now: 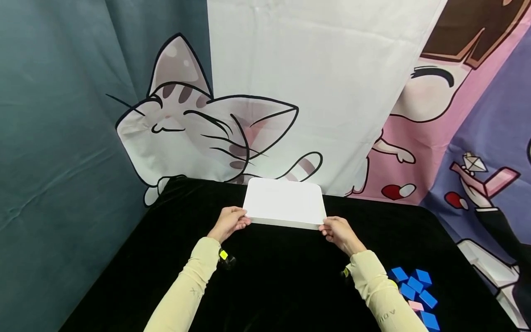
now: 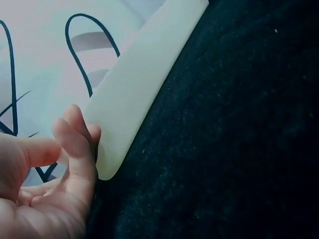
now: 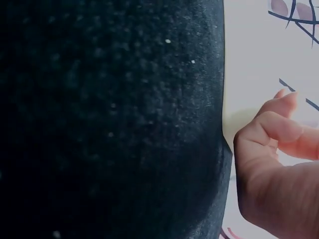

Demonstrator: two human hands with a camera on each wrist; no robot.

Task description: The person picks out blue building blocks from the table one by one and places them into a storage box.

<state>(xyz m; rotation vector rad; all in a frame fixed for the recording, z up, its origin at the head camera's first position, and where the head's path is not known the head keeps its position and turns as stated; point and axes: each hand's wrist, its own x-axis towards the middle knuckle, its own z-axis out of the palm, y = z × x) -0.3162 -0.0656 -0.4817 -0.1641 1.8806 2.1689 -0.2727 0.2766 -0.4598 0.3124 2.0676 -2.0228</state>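
A white rectangular tray [image 1: 284, 203] lies flat at the far middle of the black-clothed table [image 1: 282, 281]. My left hand [image 1: 230, 221] grips its near left corner. In the left wrist view the fingers [image 2: 75, 144] curl against the tray's rounded corner [image 2: 134, 84], with the thumb apart on the other side. My right hand [image 1: 338, 233] holds the near right corner. The right wrist view shows its fingers [image 3: 271, 134] bent beside the tray's pale edge [image 3: 234, 124]. Both arms wear cream sleeves.
Several blue blocks [image 1: 415, 286] and a pink one [image 1: 415, 305] lie in a heap at the table's near right. A cartoon cat backdrop [image 1: 186, 124] hangs right behind the tray. Black cloth [image 3: 109, 124] covers the table between my arms.
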